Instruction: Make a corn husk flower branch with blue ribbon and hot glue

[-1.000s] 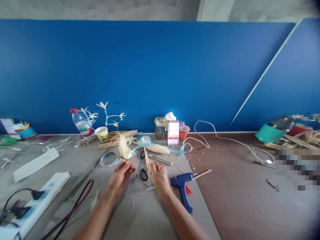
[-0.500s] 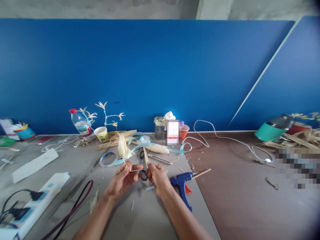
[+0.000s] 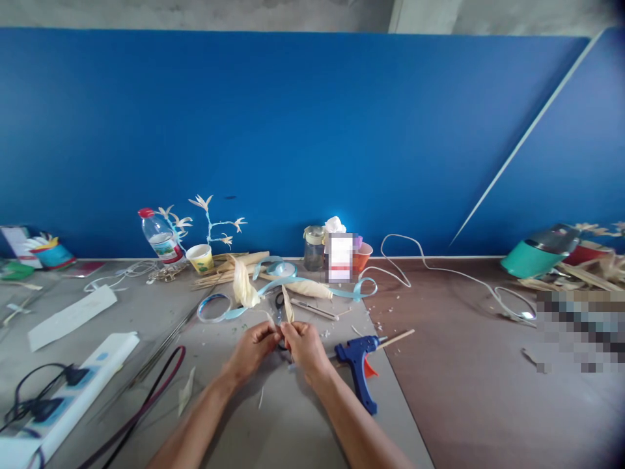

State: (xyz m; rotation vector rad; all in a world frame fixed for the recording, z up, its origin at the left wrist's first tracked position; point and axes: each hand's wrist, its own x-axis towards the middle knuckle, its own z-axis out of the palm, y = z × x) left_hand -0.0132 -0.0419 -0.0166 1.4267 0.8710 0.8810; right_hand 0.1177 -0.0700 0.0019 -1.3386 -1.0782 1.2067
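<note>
My right hand (image 3: 306, 344) is closed on a narrow pointed piece of dried corn husk (image 3: 288, 305), which sticks up from its fingers. Fingertips pressed together, my left hand (image 3: 252, 352) pinches a thin pale strip (image 3: 265, 314) whose end curves up and away. The two hands meet at their fingertips, so the point of contact is hidden. Behind them lie scissors (image 3: 279, 299), partly covered by the hands and husk. A crumpled, pale yellow husk (image 3: 245, 286) stands just beyond my left hand. To the right of my right hand rests a blue glue gun (image 3: 360, 368).
Light-blue ribbon (image 3: 356, 290), a tape roll (image 3: 213, 307) and a slim craft knife or pen (image 3: 315, 309) lie beyond my hands. A glass jar (image 3: 314, 249), a plastic bottle (image 3: 163, 242) and a yellow cup (image 3: 200, 259) line the blue partition. A power strip (image 3: 92, 374) is at left.
My left hand has moved right and its fingers have closed in, bringing its fingertips against those of my right hand. The husk stays in my right hand.
</note>
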